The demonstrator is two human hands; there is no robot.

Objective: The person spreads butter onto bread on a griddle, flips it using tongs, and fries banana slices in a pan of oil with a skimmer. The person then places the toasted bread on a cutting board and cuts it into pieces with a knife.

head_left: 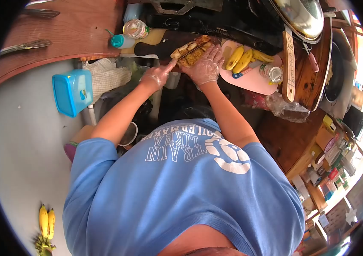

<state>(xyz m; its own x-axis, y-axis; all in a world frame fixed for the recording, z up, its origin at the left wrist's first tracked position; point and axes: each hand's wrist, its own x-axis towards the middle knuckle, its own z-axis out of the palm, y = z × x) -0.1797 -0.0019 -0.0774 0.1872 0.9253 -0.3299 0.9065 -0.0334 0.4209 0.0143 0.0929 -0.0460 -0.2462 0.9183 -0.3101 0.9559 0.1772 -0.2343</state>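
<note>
My left hand (156,77), in a clear plastic glove, is closed at the near left end of the browned food (195,52). What its fingers pinch is too small to tell. Across the food runs a thin dark line, a stick or a blade. My right hand (205,66), also gloved, lies flat with fingers stretched over the food's right side. Under the food is a dark board (156,48). Just right of my right hand, yellow bananas (241,59) rest on a pink board (256,83), beside a glass jar (271,73).
Behind the boards is a black stove (181,21). A wooden paddle (289,64) and a lidded pan (303,17) stand right. At left are a teal-capped bottle (121,41), another jar (135,29) and a blue-lidded container (72,91). More bananas (47,222) lie lower left.
</note>
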